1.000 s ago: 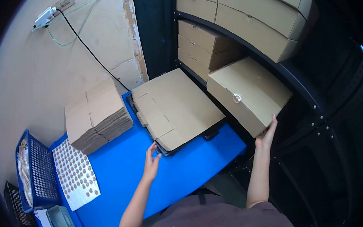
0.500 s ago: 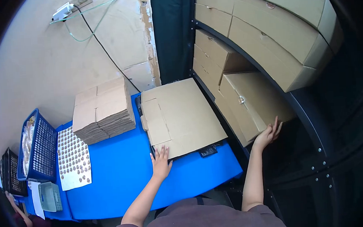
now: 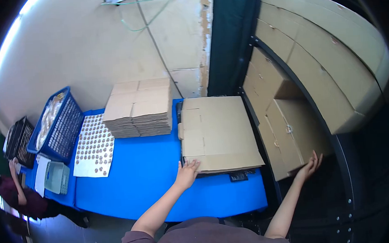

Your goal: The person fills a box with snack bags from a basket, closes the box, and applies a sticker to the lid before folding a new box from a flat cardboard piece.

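Observation:
My left hand [image 3: 188, 173] lies with outstretched fingers on the near left corner of a flattened cardboard box [image 3: 222, 133], the top one of a low pile on the blue-covered table [image 3: 139, 169]. Out to the right, my right hand [image 3: 310, 166] is at the near side of a closed cardboard carton [image 3: 303, 130] on the black shelf. Its fingers are stretched out and apart, the fingertips right at the carton's lower edge. A black plastic piece [image 3: 239, 176] sticks out under the flat pile.
A tall stack of folded cardboard [image 3: 138, 107] stands behind left, beside a white sheet of round stickers [image 3: 93, 145]. Further left are a blue basket [image 3: 65, 127], a small green basket [image 3: 56, 177] and another person [image 3: 25, 194]. More cartons [image 3: 324, 60] fill the upper shelf.
My view has turned, so the table and shelf appear further right, and more of the other person shows. Both hands stay at the same cardboard pieces.

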A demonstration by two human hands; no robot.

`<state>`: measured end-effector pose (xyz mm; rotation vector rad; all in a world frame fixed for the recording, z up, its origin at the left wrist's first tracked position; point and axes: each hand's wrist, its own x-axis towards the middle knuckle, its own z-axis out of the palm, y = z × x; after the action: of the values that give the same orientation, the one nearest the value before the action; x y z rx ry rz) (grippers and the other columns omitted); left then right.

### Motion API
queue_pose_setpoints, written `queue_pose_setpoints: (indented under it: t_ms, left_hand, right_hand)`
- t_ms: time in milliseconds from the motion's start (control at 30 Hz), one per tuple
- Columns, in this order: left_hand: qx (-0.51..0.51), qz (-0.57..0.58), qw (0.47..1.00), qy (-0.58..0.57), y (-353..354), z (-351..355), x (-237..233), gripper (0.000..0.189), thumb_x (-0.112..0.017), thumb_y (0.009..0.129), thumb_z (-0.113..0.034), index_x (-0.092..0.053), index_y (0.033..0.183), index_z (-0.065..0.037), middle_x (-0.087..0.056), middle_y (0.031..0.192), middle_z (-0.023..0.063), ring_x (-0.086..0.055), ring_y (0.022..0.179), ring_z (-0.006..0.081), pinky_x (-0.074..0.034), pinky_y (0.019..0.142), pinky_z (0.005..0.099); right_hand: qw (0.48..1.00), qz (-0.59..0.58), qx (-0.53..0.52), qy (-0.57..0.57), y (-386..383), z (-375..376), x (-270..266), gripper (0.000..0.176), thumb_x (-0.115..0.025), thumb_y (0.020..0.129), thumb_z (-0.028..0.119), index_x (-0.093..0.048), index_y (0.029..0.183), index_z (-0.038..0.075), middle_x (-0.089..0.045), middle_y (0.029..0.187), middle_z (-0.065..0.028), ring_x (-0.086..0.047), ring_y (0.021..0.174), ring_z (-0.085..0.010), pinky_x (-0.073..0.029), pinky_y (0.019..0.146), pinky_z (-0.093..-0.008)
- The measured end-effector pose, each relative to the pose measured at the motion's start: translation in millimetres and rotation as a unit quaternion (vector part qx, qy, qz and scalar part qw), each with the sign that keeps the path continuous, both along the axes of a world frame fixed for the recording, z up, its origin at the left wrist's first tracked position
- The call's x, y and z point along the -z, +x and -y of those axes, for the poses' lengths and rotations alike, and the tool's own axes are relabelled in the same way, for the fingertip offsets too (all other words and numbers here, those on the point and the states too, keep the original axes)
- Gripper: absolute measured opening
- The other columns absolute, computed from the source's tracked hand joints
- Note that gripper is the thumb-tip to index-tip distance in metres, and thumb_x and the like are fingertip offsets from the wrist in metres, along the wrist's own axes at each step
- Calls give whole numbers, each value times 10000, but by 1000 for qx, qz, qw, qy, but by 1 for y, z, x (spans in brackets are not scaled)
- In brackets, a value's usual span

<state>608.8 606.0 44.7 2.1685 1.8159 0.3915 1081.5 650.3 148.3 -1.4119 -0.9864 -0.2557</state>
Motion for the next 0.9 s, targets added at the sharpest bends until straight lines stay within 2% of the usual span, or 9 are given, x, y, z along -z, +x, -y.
queue_pose_setpoints:
  t_ms: [300, 433, 467, 567, 633, 733, 800, 867, 900]
  left_hand:
    - [-93, 115, 980, 133, -17, 16, -64, 303, -441, 958, -202, -645, 1143, -74, -644, 1140, 127, -517, 1207, 298, -43, 1090, 643]
    - [-205, 185, 945, 173, -57, 40, -73, 313, -440, 964, -221, -666, 1079, -38, -654, 1070, 182, -551, 1152, 301, -67, 1116, 589]
    - [-236, 220, 926, 197, -69, 47, -72, 327, -435, 970, -232, -662, 1073, -21, -658, 1044, 193, -571, 1120, 304, -74, 1123, 568]
    - [-307, 284, 893, 169, -97, 76, -71, 387, -412, 988, -266, -660, 1000, 30, -667, 859, 180, -631, 895, 309, -127, 1136, 522]
    - [-337, 280, 885, 156, -118, 97, -57, 417, -408, 995, -290, -656, 965, 44, -632, 757, 153, -592, 756, 263, -232, 1090, 468]
    - [-402, 337, 832, 183, -130, 120, -21, 465, -413, 1001, -330, -648, 904, 59, -552, 610, 90, -481, 582, 167, -391, 898, 359]
    - [-439, 415, 769, 208, -134, 140, -10, 491, -429, 998, -374, -652, 882, 48, -510, 581, 21, -391, 596, 67, -359, 579, 276]
    - [-433, 422, 772, 195, -141, 158, 4, 494, -426, 998, -381, -651, 901, 49, -502, 586, 9, -381, 601, 64, -340, 557, 271]
    - [-421, 432, 777, 181, -145, 163, 6, 498, -424, 998, -388, -650, 920, 50, -494, 592, -3, -371, 605, 60, -321, 535, 266]
  right_hand:
    - [996, 50, 2, -78, 9, 21, -12, 342, -433, 983, 235, -566, 1240, 52, -383, 1429, -164, -373, 1308, -303, -314, 1064, -410]
    - [995, 43, 91, 24, -58, 54, -14, 285, -438, 976, 164, -579, 1149, -13, -530, 1139, -198, -474, 1129, -321, -369, 992, -425]
    - [981, 147, 127, 15, -62, 61, 4, 225, -448, 961, 128, -590, 1020, -35, -528, 988, -173, -494, 996, -293, -407, 878, -423]
    - [978, 126, -138, -94, -130, 72, 17, 160, -494, 919, 120, -599, 909, -1, -572, 872, -124, -546, 829, -265, -433, 785, -383]
    - [913, 39, -300, -275, -177, 71, 24, 196, -504, 920, 118, -614, 1046, 17, -614, 927, -133, -579, 812, -207, -469, 748, -329]
    - [697, -254, -447, -500, -211, 73, 105, 609, -324, 964, 558, -392, 1362, 102, -611, 1062, -126, -612, 859, -220, -512, 717, -331]
    - [625, -395, -450, -500, -242, 85, 116, 610, -430, 947, 516, -371, 1366, 78, -545, 1221, -133, -561, 1074, -255, -497, 851, -377]
    - [613, -444, -449, -475, -271, 96, 105, 587, -477, 943, 480, -388, 1355, 73, -519, 1269, -134, -533, 1137, -259, -480, 903, -392]
    - [549, -510, -469, -467, -278, 96, 116, 547, -528, 933, 407, -408, 1338, 60, -522, 1271, -132, -525, 1153, -257, -460, 933, -395]
